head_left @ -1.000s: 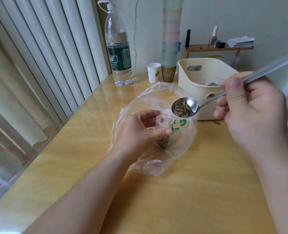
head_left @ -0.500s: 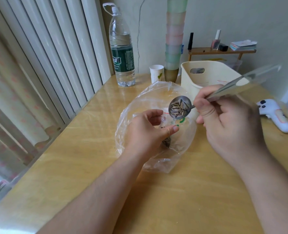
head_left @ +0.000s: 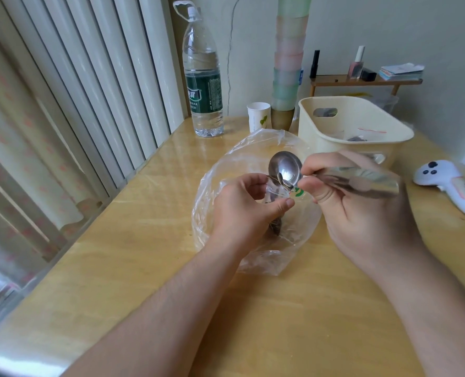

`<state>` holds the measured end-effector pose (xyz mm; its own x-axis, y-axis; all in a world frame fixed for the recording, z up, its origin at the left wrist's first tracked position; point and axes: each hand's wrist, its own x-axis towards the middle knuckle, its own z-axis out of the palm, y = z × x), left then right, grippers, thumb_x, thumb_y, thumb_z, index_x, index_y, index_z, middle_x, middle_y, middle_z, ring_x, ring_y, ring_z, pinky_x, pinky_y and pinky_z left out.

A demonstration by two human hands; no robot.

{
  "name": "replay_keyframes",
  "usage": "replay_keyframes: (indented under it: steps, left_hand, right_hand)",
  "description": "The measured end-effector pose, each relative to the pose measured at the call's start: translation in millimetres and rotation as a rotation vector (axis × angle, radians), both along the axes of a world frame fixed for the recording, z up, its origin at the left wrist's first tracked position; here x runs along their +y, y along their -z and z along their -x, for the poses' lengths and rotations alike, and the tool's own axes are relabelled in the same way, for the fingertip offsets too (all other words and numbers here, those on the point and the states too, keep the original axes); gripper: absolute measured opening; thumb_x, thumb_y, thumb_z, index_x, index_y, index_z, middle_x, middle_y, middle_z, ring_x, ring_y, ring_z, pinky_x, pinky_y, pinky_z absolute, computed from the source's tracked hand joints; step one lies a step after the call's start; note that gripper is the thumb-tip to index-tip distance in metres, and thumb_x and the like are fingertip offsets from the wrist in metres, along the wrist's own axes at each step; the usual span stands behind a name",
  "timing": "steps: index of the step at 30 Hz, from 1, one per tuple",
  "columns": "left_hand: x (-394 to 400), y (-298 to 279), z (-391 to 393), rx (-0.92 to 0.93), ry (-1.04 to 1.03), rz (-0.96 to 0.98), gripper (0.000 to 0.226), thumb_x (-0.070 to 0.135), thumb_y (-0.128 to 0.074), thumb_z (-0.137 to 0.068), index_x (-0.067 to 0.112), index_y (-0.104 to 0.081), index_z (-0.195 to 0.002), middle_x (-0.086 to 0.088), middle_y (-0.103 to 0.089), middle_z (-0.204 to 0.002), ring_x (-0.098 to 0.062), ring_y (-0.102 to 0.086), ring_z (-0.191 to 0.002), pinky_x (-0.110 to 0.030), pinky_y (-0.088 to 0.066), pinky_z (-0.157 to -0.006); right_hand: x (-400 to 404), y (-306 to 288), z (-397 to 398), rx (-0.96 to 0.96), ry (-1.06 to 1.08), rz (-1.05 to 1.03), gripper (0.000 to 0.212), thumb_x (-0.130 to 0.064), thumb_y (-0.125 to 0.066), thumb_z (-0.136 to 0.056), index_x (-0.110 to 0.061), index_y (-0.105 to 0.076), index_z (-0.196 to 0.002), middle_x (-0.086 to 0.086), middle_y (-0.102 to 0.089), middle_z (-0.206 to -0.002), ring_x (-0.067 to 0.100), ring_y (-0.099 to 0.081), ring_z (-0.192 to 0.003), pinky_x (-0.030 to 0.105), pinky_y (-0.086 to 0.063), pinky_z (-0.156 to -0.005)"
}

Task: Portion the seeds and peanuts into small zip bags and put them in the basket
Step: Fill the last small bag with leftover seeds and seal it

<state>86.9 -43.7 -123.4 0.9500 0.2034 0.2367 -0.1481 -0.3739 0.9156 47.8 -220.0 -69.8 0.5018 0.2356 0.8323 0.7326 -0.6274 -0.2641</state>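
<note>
My left hand [head_left: 246,210] pinches a small clear zip bag [head_left: 276,197] upright, its mouth held open, with dark seeds showing in its lower part. My right hand [head_left: 362,210] grips the handle of a metal spoon [head_left: 285,170]. The spoon bowl is tipped over the bag mouth, and a few striped seeds slide off its lower edge. Both hands work above a large clear plastic bag [head_left: 220,186] lying on the wooden table [head_left: 280,308]. The cream basket [head_left: 321,126] stands behind the hands, with zip bags of seeds inside.
A tall water bottle [head_left: 202,85], a paper cup [head_left: 258,115] and a stack of coloured cups [head_left: 288,63] stand at the table's back. A white controller [head_left: 449,189] lies at the right. A small shelf [head_left: 362,80] with bottles sits behind the basket. Curtains hang left.
The spoon has come down to the small bag's mouth and tipped, so most seeds have left it. My left hand keeps holding the bag.
</note>
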Motion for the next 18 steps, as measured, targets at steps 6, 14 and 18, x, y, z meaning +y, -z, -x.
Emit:
replay_keyframes:
  steps: [6, 14, 18]
  left_hand:
    - [-0.2, -2.6, 1.4, -0.005, -0.018, 0.002, 0.062, 0.041, -0.100, -0.065, 0.026, -0.073, -0.119, 0.014, -0.076, -0.100, 0.002, -0.071, -0.096, -0.030, -0.060, -0.090]
    - [-0.8, -4.0, 3.0, -0.010, -0.011, 0.008, 0.063, 0.040, -0.099, -0.067, 0.027, -0.071, -0.122, 0.015, -0.075, -0.103, 0.003, -0.070, -0.098, -0.029, -0.059, -0.092]
    - [-0.7, -4.8, 4.1, -0.018, 0.000, 0.042, 0.059, 0.038, -0.099, -0.068, 0.029, -0.071, -0.119, 0.016, -0.075, -0.099, 0.005, -0.070, -0.095, -0.028, -0.060, -0.091]
  right_hand:
    - [2.9, -0.1, 2.9, -0.027, 0.000, 0.004, 0.021, -0.021, -0.063, -0.102, -0.004, -0.074, -0.095, 0.008, -0.059, -0.079, 0.027, -0.055, -0.070, 0.033, -0.045, -0.069]
    - [2.0, 3.0, 2.1, -0.083, 0.049, -0.010, 0.023, -0.022, -0.063, -0.102, -0.002, -0.075, -0.098, 0.010, -0.062, -0.081, 0.028, -0.057, -0.073, 0.030, -0.045, -0.071]
    - [-1.5, 4.9, 0.0, -0.039, 0.037, -0.085, 0.029, -0.032, -0.062, -0.103, -0.005, -0.073, -0.101, 0.005, -0.065, -0.082, 0.021, -0.058, -0.078, 0.021, -0.044, -0.076]
